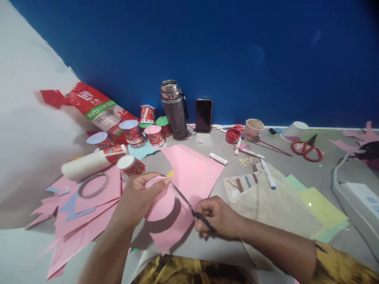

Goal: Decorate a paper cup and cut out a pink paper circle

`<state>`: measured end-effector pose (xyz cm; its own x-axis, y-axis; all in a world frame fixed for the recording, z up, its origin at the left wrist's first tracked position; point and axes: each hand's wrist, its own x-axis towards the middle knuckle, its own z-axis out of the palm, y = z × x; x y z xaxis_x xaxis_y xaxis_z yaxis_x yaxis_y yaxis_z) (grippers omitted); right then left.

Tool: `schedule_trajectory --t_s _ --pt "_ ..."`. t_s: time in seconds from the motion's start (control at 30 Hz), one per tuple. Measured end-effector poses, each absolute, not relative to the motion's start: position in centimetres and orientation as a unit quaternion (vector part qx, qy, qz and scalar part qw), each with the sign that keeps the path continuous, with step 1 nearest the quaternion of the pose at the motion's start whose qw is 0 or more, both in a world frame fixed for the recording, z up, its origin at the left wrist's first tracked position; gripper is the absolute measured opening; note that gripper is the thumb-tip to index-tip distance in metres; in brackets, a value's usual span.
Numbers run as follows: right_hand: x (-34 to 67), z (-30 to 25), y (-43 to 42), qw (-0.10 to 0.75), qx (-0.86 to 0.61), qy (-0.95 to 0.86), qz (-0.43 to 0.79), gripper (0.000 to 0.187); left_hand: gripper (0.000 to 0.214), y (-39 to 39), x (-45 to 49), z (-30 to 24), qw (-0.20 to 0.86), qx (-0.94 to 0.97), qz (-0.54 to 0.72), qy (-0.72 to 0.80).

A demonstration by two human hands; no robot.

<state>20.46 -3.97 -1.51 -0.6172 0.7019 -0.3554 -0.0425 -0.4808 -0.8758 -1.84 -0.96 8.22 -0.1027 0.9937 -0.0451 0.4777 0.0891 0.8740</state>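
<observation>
My left hand is closed round a pink paper disc, thumb on its upper rim, holding it above the table. My right hand is closed on a thin dark brush whose tip touches the disc's right edge. Under both lies a large pink paper sheet. A paper cup lies on its side just beyond my left hand.
Several capped paper cups, a white glue bottle, a tape ring and pink offcuts lie left. A flask, phone, red paint pot, markers, red scissors and power strip sit behind and right.
</observation>
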Motion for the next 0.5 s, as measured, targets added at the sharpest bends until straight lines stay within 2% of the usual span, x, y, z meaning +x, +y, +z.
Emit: schedule_trajectory --t_s 0.5 --pt "20.30 -1.66 -3.99 0.240 -0.375 -0.437 0.781 0.054 0.029 -0.90 -2.15 7.83 0.372 0.590 0.355 0.623"
